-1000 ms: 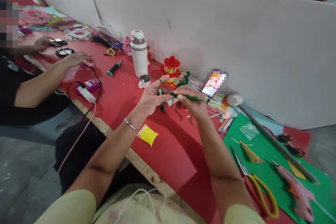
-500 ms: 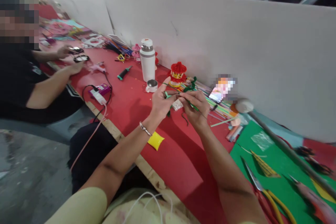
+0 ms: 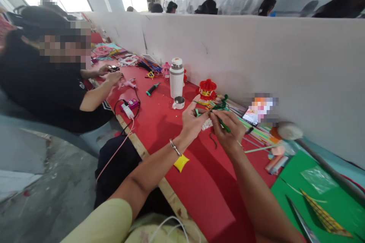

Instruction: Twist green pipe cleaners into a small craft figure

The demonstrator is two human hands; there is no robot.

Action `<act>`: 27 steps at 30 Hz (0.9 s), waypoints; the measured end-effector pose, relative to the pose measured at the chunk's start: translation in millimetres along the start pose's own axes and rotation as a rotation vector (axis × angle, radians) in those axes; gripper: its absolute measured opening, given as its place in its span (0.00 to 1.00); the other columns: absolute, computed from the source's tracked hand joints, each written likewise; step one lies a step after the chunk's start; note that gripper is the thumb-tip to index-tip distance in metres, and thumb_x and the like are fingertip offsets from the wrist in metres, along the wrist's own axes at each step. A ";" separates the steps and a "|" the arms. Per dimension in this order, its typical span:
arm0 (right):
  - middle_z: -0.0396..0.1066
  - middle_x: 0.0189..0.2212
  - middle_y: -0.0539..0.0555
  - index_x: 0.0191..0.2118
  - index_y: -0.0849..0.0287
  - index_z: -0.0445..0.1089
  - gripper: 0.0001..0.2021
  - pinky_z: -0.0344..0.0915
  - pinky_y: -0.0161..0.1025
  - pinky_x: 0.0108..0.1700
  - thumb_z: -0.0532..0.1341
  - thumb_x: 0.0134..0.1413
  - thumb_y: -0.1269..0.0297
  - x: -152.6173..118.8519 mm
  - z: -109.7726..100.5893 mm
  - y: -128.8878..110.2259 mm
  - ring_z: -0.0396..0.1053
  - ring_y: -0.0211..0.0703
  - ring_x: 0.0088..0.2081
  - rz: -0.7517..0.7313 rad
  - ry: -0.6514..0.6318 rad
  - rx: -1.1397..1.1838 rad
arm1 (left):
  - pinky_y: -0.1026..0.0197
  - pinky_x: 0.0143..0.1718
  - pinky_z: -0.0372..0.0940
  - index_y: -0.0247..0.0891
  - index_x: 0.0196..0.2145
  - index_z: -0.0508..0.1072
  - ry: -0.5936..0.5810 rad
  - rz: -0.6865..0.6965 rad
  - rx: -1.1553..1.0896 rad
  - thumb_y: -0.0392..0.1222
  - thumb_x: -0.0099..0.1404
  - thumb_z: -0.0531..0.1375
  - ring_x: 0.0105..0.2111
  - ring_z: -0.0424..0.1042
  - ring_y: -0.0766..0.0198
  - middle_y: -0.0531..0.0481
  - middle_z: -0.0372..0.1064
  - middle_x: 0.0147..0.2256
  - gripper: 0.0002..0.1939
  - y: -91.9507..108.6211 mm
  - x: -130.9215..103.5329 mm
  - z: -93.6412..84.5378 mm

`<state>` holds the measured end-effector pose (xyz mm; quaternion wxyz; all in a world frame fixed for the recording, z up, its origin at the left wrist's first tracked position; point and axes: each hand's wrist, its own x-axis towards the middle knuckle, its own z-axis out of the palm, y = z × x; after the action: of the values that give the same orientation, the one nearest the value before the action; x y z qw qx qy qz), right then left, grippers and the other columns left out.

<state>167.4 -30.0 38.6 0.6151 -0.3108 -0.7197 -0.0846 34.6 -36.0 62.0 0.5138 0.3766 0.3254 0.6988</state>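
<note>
Both hands meet over the red table (image 3: 196, 186). My left hand (image 3: 194, 119) pinches a thin green stem (image 3: 197, 112). My right hand (image 3: 228, 127) has its fingertips against the left ones and is closed on a green piece (image 3: 224, 125). Where the fingertips meet, the detail is too small to make out. Dark green fuzzy loops (image 3: 224, 102) show just behind the hands. Under them lies a small pack of whitish beads (image 3: 207, 123). A red and yellow lantern-like craft (image 3: 207, 90) stands behind my left fingers.
A white thermos (image 3: 176, 79) and its cup (image 3: 178, 102) stand beyond my left hand. A lit phone (image 3: 258, 110) leans at the wall. Scissors (image 3: 302, 220) lie on a green sheet (image 3: 288, 174) at right. A yellow packet (image 3: 181, 162) is near my left wrist. Another person sits at left.
The view has shifted up and left, so things appear lower and further right. My hands stay together; the green piece in my right hand shows more clearly. The other person's hands are closer together.
</note>
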 end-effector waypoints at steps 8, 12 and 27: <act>0.86 0.39 0.53 0.47 0.45 0.84 0.11 0.81 0.47 0.43 0.71 0.62 0.66 -0.6 -2.0 1.2 0.83 0.48 0.39 0.093 0.102 0.164 | 0.69 0.18 0.43 0.38 0.64 0.73 -0.098 -0.382 -0.219 0.37 0.46 0.79 0.15 0.50 0.78 0.62 0.68 0.21 0.47 10.2 3.4 -0.4; 0.86 0.40 0.53 0.45 0.46 0.85 0.07 0.81 0.46 0.45 0.72 0.61 0.61 8.2 -14.0 10.8 0.84 0.48 0.42 0.221 -0.046 0.322 | 0.70 0.19 0.39 0.37 0.62 0.75 -0.255 -0.464 -0.180 0.33 0.45 0.79 0.15 0.48 0.80 0.62 0.65 0.20 0.45 20.8 13.3 -17.3; 0.88 0.44 0.51 0.46 0.46 0.85 0.07 0.82 0.49 0.54 0.71 0.63 0.62 21.6 -33.6 9.8 0.86 0.50 0.49 0.267 -0.333 0.490 | 0.70 0.19 0.39 0.36 0.59 0.79 -0.329 -0.407 -0.027 0.34 0.48 0.75 0.15 0.47 0.80 0.61 0.65 0.19 0.38 33.6 15.0 -36.3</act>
<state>199.7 -31.7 64.0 0.5509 -0.2545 -0.7624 0.2247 -15.4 -32.7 74.8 0.6948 0.4052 0.2969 0.5146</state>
